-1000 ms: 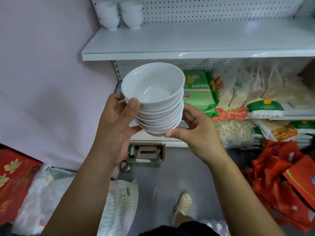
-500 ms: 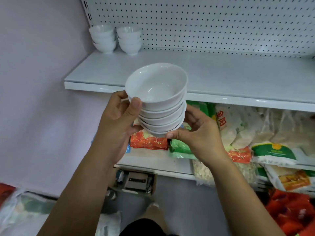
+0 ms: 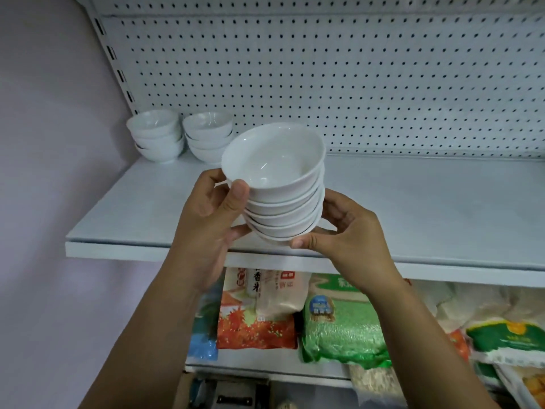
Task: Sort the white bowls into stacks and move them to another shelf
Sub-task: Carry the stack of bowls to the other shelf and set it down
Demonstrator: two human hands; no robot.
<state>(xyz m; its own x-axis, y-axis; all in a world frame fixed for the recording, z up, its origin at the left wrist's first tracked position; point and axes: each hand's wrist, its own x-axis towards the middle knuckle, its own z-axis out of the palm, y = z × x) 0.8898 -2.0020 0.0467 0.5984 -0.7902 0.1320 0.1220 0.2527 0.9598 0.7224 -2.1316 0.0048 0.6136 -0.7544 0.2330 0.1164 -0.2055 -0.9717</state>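
I hold a stack of several white bowls tilted slightly toward me, above the front part of the white shelf. My left hand grips the stack's left side with the thumb on the top bowl's wall. My right hand cups the bottom bowls from the right and below. At the shelf's back left corner stand two more stacks of white bowls, one by the wall and one right beside it.
A white pegboard backs the shelf. A lilac wall closes the left side. On the lower shelf lie bags of rice and grains: an orange-red one, a green one, others at the right.
The bowl stack and both hands have risen from below the shelf edge to over the shelf surface, and my view has tilted up toward the pegboard. The grip is unchanged.
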